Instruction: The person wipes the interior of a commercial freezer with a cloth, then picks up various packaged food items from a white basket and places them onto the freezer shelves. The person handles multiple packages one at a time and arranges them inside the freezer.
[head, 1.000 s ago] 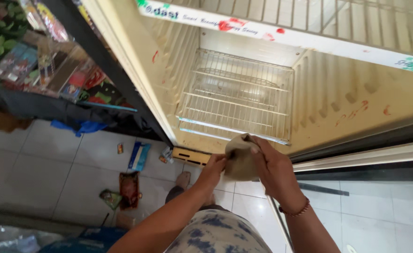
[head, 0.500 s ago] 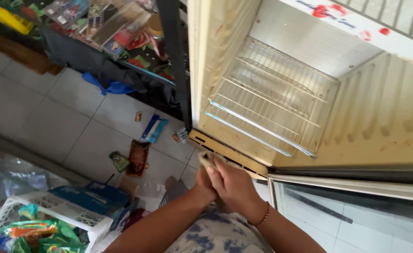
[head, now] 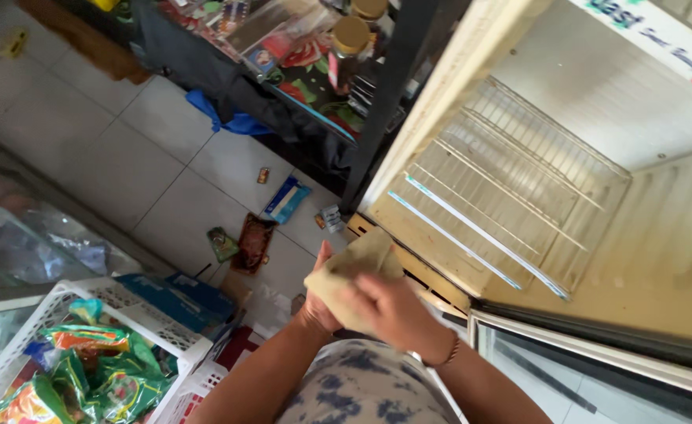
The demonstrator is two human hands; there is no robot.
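Observation:
A beige folded cloth (head: 347, 275) is held in front of my body, below the open refrigerator (head: 550, 180). My left hand (head: 318, 308) supports the cloth from underneath, thumb up along its left edge. My right hand (head: 397, 312) lies on top of it and looks blurred; a thin bracelet circles that wrist. The refrigerator interior is stained cream, with wire shelves (head: 511, 188) and nothing on them. Both hands are level with the cabinet's lower front edge (head: 408, 263), just left of it.
A white plastic basket (head: 130, 314) with colourful snack packets stands at the lower left. Small wrappers and packets (head: 253, 239) litter the tiled floor. A dark rack of packaged goods and jars (head: 306, 55) stands behind the door frame. A glass-fronted cabinet (head: 566, 377) is at the lower right.
The view has swung left and down, bringing the basket and floor litter into sight. My hands keep hold of the cloth, which now shows more and sits lower, away from the shelves.

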